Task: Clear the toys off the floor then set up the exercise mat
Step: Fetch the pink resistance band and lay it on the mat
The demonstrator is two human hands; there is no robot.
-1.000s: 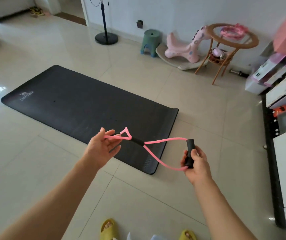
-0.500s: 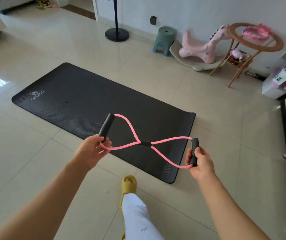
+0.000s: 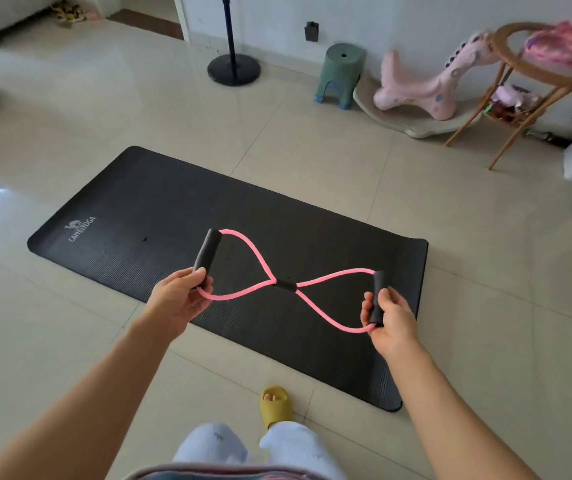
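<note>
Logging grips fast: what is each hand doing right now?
Left hand: holds the lower end of the resistance band's left foam handle.
Right hand: grips the right foam handle.

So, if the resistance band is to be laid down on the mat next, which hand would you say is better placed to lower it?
Probably the left hand: it pinches the lower end of its foam handle over the mat; the right hand sits near the edge.

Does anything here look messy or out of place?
Mostly tidy. The black mat lies flat but skewed to the floor tile lines. The left hand holds the pink band at one handle's lower end, the right hand mid-handle.
</note>
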